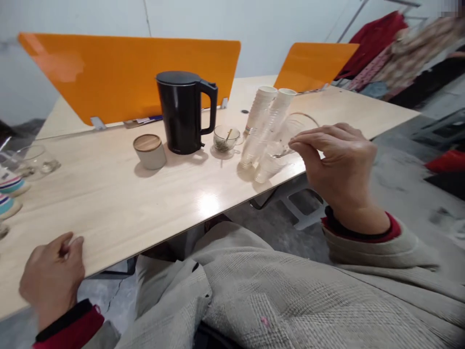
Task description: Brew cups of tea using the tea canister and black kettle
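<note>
My right hand [337, 160] is raised over the table's front edge with thumb and fingers pinched at a clear glass cup [296, 127]. The cup is blurred, and its lower part blends with the stacks behind it. My left hand [54, 271] rests on the table at the lower left, fingers curled, with nothing visible in them. A glass teacup [225, 137] holds dark dried leaves and a thin stick or spoon. Beside it stands a black electric kettle [180, 114], upright with its lid down. To the kettle's left is a grey canister [151, 156] with a wooden lid.
Stacked white paper cups [261, 106] and clear plastic cups [252, 150] stand right of the teacup. Orange divider panels [123, 80] line the table's back. Glass cups [36, 162] and striped paper cups [10, 184] are at the far left. A grey stool [305, 208] is below the table.
</note>
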Demonstrator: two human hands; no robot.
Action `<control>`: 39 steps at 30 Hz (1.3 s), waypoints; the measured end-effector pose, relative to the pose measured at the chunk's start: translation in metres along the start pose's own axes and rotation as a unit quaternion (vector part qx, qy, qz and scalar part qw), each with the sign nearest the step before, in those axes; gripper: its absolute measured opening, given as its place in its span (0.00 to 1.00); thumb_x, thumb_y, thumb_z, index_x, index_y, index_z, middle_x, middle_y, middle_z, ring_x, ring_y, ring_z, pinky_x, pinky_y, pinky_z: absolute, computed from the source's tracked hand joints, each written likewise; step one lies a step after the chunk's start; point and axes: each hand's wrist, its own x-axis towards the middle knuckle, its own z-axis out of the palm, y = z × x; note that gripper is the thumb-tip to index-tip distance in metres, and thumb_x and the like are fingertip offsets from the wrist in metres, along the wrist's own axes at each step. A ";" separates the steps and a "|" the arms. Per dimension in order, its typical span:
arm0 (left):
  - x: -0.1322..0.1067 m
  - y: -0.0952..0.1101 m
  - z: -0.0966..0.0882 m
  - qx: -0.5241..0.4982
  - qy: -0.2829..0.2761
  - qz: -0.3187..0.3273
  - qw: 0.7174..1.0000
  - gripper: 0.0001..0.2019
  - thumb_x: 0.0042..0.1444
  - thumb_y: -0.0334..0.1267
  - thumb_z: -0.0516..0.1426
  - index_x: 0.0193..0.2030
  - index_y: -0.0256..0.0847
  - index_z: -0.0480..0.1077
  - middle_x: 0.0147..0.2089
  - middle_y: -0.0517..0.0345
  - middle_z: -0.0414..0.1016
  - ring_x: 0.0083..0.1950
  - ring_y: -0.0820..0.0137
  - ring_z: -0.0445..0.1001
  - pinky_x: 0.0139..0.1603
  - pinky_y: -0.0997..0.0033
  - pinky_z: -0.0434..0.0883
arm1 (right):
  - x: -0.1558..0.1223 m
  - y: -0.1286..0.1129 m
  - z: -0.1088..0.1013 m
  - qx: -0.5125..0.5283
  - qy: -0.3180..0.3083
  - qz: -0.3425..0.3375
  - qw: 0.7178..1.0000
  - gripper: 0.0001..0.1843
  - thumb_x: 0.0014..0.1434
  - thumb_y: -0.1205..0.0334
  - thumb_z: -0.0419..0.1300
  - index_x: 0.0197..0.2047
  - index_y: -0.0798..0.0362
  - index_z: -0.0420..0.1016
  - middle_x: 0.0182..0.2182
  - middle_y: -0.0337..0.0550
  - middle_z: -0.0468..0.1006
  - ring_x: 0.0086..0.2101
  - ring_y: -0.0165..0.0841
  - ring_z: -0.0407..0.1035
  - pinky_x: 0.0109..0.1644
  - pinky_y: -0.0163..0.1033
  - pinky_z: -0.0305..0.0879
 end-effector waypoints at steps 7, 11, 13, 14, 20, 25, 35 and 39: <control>-0.010 0.009 -0.009 -0.036 0.008 0.057 0.998 0.25 0.68 0.58 0.45 0.54 0.51 0.78 0.46 0.50 0.76 0.55 0.48 0.75 0.44 0.56 0.63 | 0.011 -0.091 0.108 0.238 -0.103 -0.056 0.964 0.13 0.73 0.59 0.61 0.38 0.47 0.85 0.39 0.43 0.88 0.41 0.40 0.80 0.52 0.48 0.74; -0.008 0.004 -0.002 -0.034 0.041 0.042 0.998 0.20 0.64 0.55 0.53 0.50 0.49 0.80 0.43 0.53 0.75 0.49 0.55 0.74 0.40 0.61 0.61 | 0.014 -0.141 0.163 0.253 -0.193 -0.097 0.943 0.13 0.73 0.61 0.62 0.38 0.50 0.85 0.41 0.46 0.88 0.43 0.41 0.76 0.51 0.46 0.69; -0.006 0.005 0.000 -0.037 0.059 0.035 0.997 0.18 0.62 0.53 0.56 0.48 0.47 0.80 0.41 0.55 0.75 0.46 0.58 0.74 0.39 0.64 0.61 | 0.014 -0.160 0.177 0.247 -0.226 -0.118 0.935 0.13 0.74 0.61 0.61 0.39 0.51 0.85 0.41 0.47 0.87 0.43 0.41 0.75 0.51 0.46 0.68; -0.006 0.005 0.001 -0.037 0.063 0.033 0.997 0.17 0.62 0.52 0.56 0.48 0.47 0.81 0.41 0.55 0.76 0.46 0.59 0.74 0.39 0.64 0.62 | 0.014 -0.167 0.182 0.242 -0.241 -0.127 0.931 0.12 0.74 0.62 0.61 0.39 0.52 0.85 0.41 0.47 0.87 0.43 0.42 0.75 0.51 0.46 0.67; -0.009 0.006 0.003 -0.034 0.055 0.022 0.998 0.17 0.62 0.50 0.57 0.49 0.46 0.81 0.42 0.55 0.77 0.47 0.58 0.75 0.43 0.60 0.67 | 0.003 -0.188 0.192 0.220 -0.296 -0.151 0.917 0.12 0.74 0.63 0.61 0.41 0.54 0.86 0.43 0.51 0.87 0.46 0.43 0.74 0.53 0.47 0.65; -0.012 0.003 0.000 -0.051 0.028 0.042 0.997 0.20 0.68 0.53 0.51 0.53 0.48 0.80 0.47 0.52 0.78 0.54 0.52 0.77 0.47 0.51 0.68 | -0.003 -0.195 0.193 0.199 -0.294 -0.158 0.921 0.13 0.74 0.62 0.61 0.41 0.53 0.86 0.43 0.51 0.88 0.47 0.45 0.74 0.54 0.48 0.65; -0.010 0.007 0.002 -0.007 0.041 0.019 0.999 0.19 0.66 0.52 0.55 0.52 0.46 0.81 0.45 0.53 0.79 0.51 0.57 0.78 0.44 0.61 0.69 | 0.010 -0.174 0.185 0.257 -0.197 -0.108 0.940 0.20 0.74 0.51 0.61 0.60 0.52 0.83 0.62 0.53 0.82 0.58 0.49 0.73 0.66 0.55 0.67; -0.010 0.005 0.004 0.001 0.044 0.025 0.999 0.17 0.67 0.51 0.56 0.52 0.47 0.81 0.45 0.54 0.79 0.50 0.59 0.77 0.42 0.63 0.67 | 0.046 -0.157 0.205 0.243 -0.187 -0.049 0.951 0.25 0.76 0.47 0.55 0.67 0.52 0.77 0.63 0.55 0.80 0.59 0.50 0.73 0.68 0.57 0.66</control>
